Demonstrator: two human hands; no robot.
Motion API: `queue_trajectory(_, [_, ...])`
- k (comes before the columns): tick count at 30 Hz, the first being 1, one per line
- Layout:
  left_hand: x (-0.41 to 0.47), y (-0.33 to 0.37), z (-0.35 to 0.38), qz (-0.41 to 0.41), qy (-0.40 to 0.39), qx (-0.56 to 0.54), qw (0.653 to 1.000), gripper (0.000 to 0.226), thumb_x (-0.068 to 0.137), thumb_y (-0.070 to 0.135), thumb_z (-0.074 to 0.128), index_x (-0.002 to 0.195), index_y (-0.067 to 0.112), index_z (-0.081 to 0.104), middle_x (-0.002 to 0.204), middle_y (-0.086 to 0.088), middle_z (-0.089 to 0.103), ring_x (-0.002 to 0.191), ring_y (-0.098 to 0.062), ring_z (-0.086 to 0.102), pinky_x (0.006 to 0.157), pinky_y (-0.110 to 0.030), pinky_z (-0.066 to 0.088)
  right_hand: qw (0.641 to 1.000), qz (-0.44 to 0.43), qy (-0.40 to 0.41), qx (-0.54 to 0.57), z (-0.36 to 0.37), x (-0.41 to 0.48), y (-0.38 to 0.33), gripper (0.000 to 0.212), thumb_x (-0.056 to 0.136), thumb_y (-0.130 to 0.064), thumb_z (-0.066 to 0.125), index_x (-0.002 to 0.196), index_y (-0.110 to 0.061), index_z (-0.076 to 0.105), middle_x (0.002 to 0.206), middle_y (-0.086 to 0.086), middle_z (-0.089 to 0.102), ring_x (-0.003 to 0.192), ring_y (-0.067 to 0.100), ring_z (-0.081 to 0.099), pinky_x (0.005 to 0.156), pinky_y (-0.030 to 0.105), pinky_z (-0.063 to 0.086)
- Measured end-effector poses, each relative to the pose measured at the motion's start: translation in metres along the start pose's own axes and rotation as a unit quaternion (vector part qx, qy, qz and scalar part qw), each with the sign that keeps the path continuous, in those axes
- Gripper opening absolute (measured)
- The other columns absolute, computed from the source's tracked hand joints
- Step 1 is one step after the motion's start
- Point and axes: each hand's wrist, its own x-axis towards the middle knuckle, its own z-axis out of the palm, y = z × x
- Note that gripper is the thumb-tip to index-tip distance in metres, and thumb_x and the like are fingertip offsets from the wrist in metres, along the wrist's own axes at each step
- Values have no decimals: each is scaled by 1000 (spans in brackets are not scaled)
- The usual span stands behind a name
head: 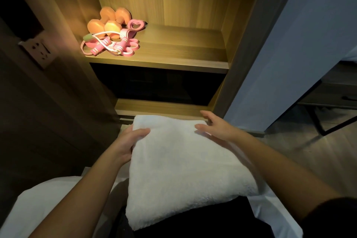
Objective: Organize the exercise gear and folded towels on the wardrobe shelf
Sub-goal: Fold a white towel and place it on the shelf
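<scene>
A thick folded white towel (179,164) lies in front of me, low in the head view. My left hand (129,141) grips its left edge, thumb on top and fingers underneath. My right hand (214,125) rests on the far right corner with fingers spread and fairly straight. On the lit wooden wardrobe shelf (173,52) two orange dumbbells (108,21) sit at the back left. A pink skipping rope (108,44) and pink resistance bands (133,33) lie tangled in front of them.
The right half of the shelf is bare wood. Below it is a dark compartment (154,85) and a lower wooden ledge (158,106). A wall socket (38,50) is on the left panel. White bedding (38,205) lies under the towel. A desk frame (328,106) stands far right.
</scene>
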Motion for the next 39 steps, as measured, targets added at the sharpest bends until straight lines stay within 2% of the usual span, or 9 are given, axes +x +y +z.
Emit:
queue_trajectory(3, [-11,15,1,78,-83,-4,993,69,66,19,83,130,13,57,124,-18,65,110,-35,66,79,-43,57,996,5,-31,87,-8,17,-14,96,58,-83,70,142,-48,35,150,-12,35,133,15,38,108,40,37])
queue_trajectory(8, [-24,34,1,143,-173,-13,974,36,69,6,68,103,20,68,103,-10,70,95,-26,69,75,-35,57,985,16,-153,79,-33,21,-12,83,61,-78,69,134,-42,49,142,-7,49,131,21,47,111,44,40])
queue_trajectory(12, [-25,37,6,133,-201,-3,970,36,67,1,61,102,11,59,96,-11,69,89,-25,68,74,-33,57,968,-28,-242,-54,-39,10,-48,63,81,-54,70,137,-33,49,134,-7,56,120,16,57,106,41,47])
queue_trajectory(16, [-26,42,14,129,-205,33,970,41,69,0,57,110,6,57,100,-13,71,91,-26,69,73,-33,57,931,-126,-311,-143,-27,4,-109,64,83,-44,72,140,-42,42,131,-25,51,120,-1,51,96,18,47])
queue_trajectory(19, [-27,45,13,139,-191,37,971,40,68,0,58,107,7,60,99,-13,71,90,-26,69,72,-33,57,921,-136,-333,-149,-15,7,-133,54,84,-31,75,133,-26,54,127,-8,63,115,12,61,96,29,53])
queue_trajectory(25, [-32,46,-1,149,-160,55,974,48,69,1,60,117,3,61,109,-19,70,97,-32,69,76,-35,57,880,-42,-374,-289,-16,10,-146,30,75,-41,82,100,-27,72,98,-13,74,92,8,69,77,17,52])
queue_trajectory(30, [-25,39,-5,129,-144,54,980,61,65,8,74,123,1,58,113,-22,68,100,-35,68,76,-37,58,806,49,-345,-479,-33,9,-143,41,73,-51,79,104,-28,65,94,-14,61,91,10,58,88,30,48])
queue_trajectory(36, [-11,31,-11,78,-106,34,991,92,42,30,94,124,8,58,116,-18,69,105,-36,67,73,-40,59,839,134,-290,-441,-87,5,-117,60,77,-41,79,129,-15,61,126,3,62,117,23,57,103,38,46])
queue_trajectory(39, [1,21,-10,46,-72,25,996,67,61,15,80,124,7,59,117,-19,68,102,-35,69,71,-39,59,850,185,-336,-361,-99,12,-99,56,81,-30,78,131,-13,59,128,6,63,116,24,60,100,37,48])
